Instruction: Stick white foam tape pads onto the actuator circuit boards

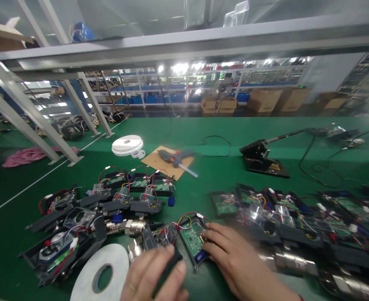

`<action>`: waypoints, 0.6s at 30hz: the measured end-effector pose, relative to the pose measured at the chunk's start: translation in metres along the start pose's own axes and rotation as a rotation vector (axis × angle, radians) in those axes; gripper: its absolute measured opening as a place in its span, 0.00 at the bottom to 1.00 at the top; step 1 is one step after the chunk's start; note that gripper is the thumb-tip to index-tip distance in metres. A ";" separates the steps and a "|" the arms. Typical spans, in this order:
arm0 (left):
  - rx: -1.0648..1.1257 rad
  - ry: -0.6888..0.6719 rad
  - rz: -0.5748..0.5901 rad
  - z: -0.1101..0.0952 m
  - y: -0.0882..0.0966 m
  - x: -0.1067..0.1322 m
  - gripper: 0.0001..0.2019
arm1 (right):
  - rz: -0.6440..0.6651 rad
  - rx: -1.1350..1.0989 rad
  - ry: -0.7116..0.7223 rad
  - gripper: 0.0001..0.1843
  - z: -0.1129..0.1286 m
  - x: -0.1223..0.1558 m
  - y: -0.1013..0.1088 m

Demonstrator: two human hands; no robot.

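Observation:
My right hand (234, 261) lies over the right edge of a dark plastic case with a green circuit board (192, 240). Its fingers are bent onto the board side, and the thumb is hidden. A blue part sits at the board's near end, and red and yellow wires lead left. My left hand (154, 276) is curled around a black plastic housing (167, 267), joined to a shiny metal valve fitting (136, 249); the fingers cover much of it. Just left of this hand lies a big white roll of tape (104, 274).
Similar wired units stand in groups at left (68, 246) and right (281, 230). Behind them a glue gun (174, 158) rests on cardboard (151, 159), near white rolls (128, 144). A soldering iron stand (265, 163) is at the back right. A metal shelf frame (184, 46) spans overhead.

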State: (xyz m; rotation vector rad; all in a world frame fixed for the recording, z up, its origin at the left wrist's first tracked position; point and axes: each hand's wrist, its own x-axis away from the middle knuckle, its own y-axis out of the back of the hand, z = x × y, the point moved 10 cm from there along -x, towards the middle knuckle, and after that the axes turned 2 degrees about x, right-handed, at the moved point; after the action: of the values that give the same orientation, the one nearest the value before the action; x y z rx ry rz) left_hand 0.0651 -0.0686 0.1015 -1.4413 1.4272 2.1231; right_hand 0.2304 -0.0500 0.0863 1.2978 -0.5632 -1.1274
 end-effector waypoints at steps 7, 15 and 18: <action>-0.037 -0.056 0.281 0.055 -0.016 -0.006 0.32 | 0.113 0.015 -0.085 0.22 0.010 -0.012 -0.019; -0.122 0.109 0.117 0.032 -0.040 -0.002 0.50 | -0.135 0.326 -0.097 0.13 -0.011 -0.042 0.002; -0.058 0.246 0.092 0.010 -0.061 -0.011 0.57 | -0.140 0.451 -0.126 0.09 -0.028 -0.049 0.011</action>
State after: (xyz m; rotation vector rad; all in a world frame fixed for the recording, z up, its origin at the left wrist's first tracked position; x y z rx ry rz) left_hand 0.1018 -0.0259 0.0744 -1.7422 1.5545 2.1161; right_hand 0.2387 0.0048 0.1022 1.6801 -0.8664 -1.2471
